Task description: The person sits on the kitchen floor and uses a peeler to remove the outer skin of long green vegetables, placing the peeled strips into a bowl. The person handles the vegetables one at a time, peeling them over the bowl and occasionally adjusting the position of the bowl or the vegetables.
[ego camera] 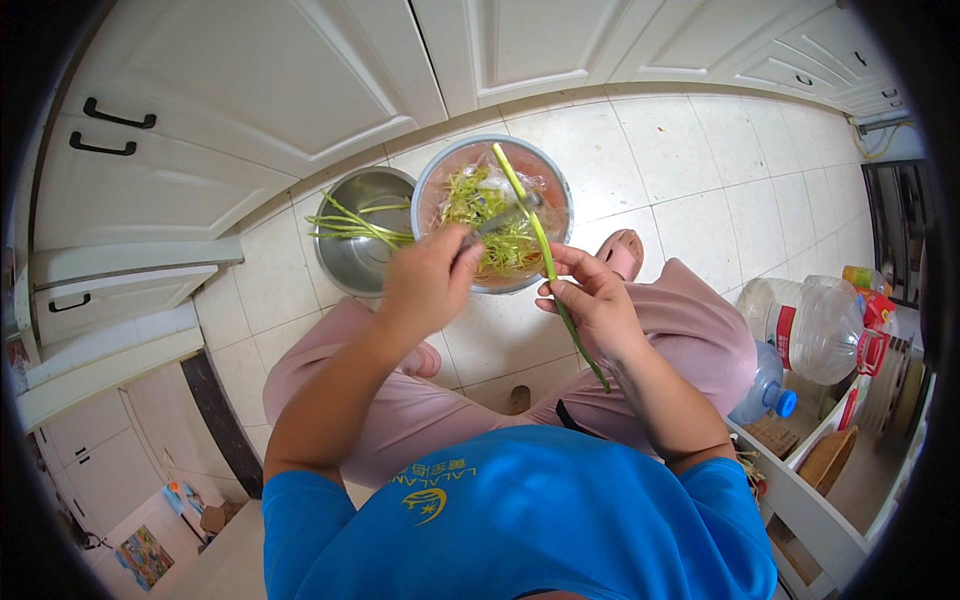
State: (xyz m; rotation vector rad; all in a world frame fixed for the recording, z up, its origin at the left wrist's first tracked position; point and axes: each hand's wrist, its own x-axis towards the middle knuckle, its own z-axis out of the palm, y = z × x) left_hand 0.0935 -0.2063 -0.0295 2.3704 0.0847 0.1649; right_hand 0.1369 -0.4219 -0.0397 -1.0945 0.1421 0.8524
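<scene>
My left hand (431, 281) grips the handle of a small blade tool, a knife or peeler (499, 221). The blade lies against or just behind a long green stalk, apparently an asparagus spear (546, 251); I cannot tell if they touch. Between the fingers of my right hand (596, 300) is that spear, slanting with its pale, peeled-looking end up and its darker tip down by my leg. Below the blade stands a round bin (568, 217) lined with a clear plastic bag, holding green peelings (506, 251). Several green stalks (352, 227) rest across a stainless steel bowl (349, 281) left of it.
White cabinets (300, 90) with black handles line the far side and the left. Pale tiles (697, 150) cover the floor. At right are a large clear plastic bottle (817, 330), a blue-capped bottle (757, 390) and an open white drawer (810, 487). My pink-trousered knees flank the bin.
</scene>
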